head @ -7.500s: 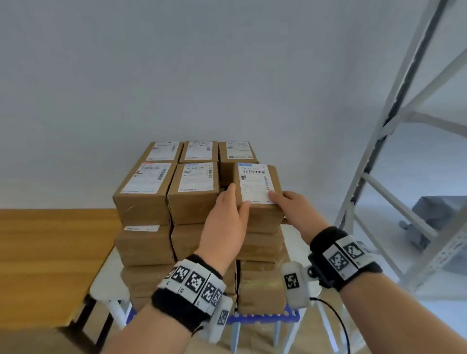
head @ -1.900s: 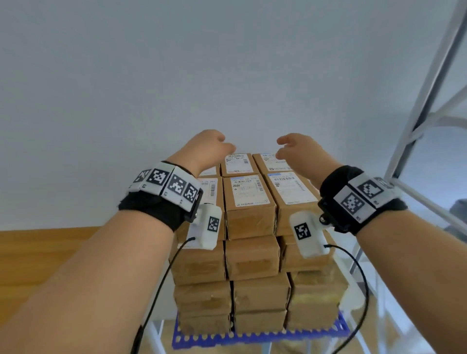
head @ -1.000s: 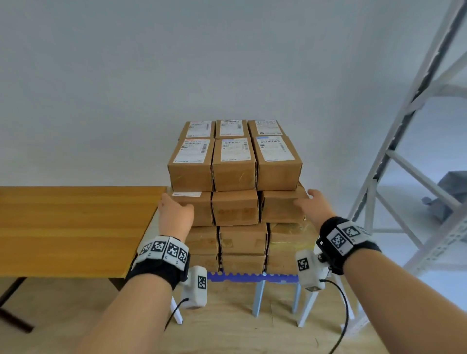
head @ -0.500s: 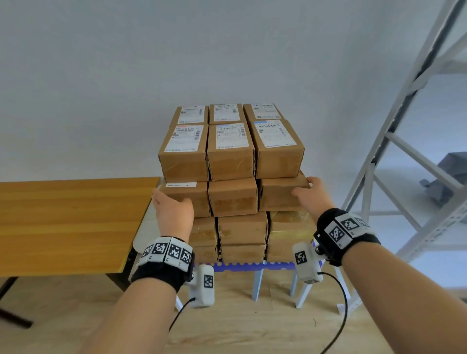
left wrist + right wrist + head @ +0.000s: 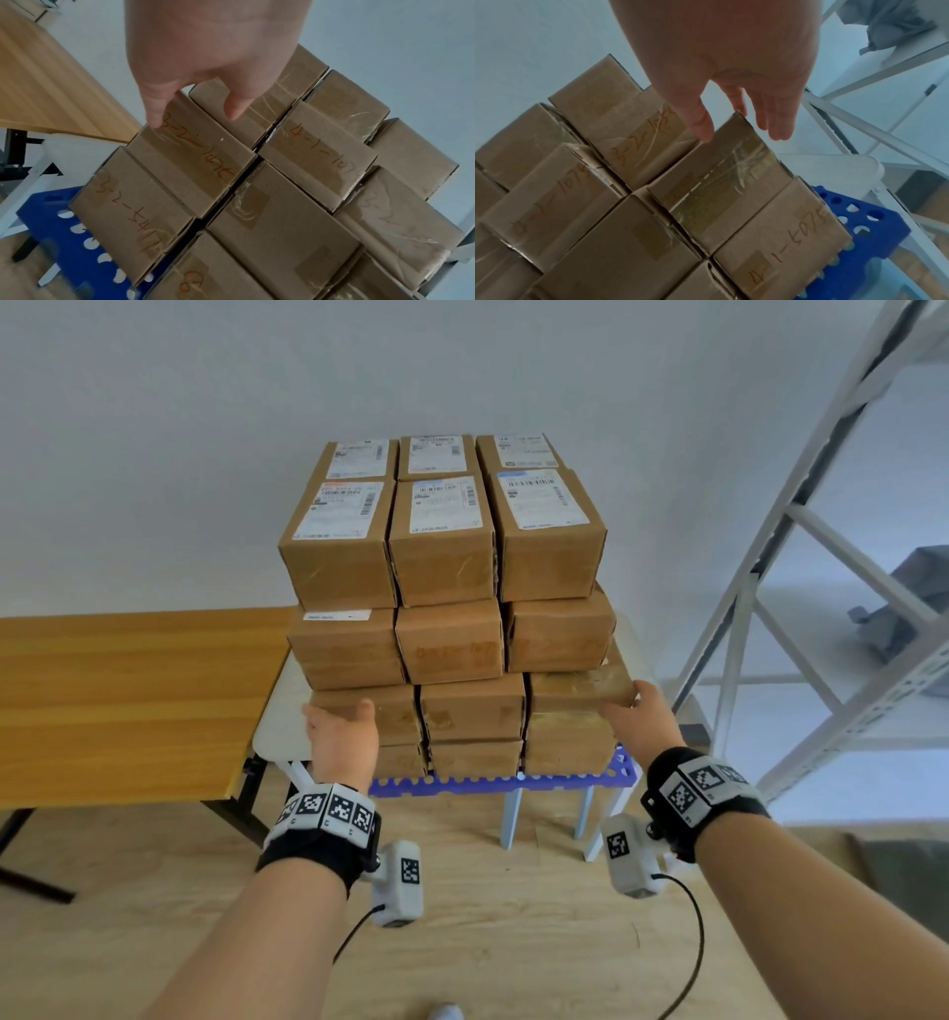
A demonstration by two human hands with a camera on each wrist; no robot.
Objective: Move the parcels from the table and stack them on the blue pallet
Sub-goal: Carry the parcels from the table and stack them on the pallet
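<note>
Two hands are bracing a stack of parcels (image 5: 444, 613) on a blue pallet (image 5: 500, 783); the left hand (image 5: 341, 742) is touching its left side, the right hand (image 5: 639, 724) its right (wooden table (image 5: 123, 701) alongside).

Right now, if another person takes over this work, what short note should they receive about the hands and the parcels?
Left hand: open, fingers straight against the left side of the parcel stack, at the third layer from the top.
Right hand: open, flat against the right side at the same layer.
Parcels: four visible layers, three across, on the blue pallet, which sits on a white stand.
Done: stack built; the visible part of the wooden table shows no parcels.
Left: probably only squaring the lower rows; the right column looks slightly skewed.
</note>
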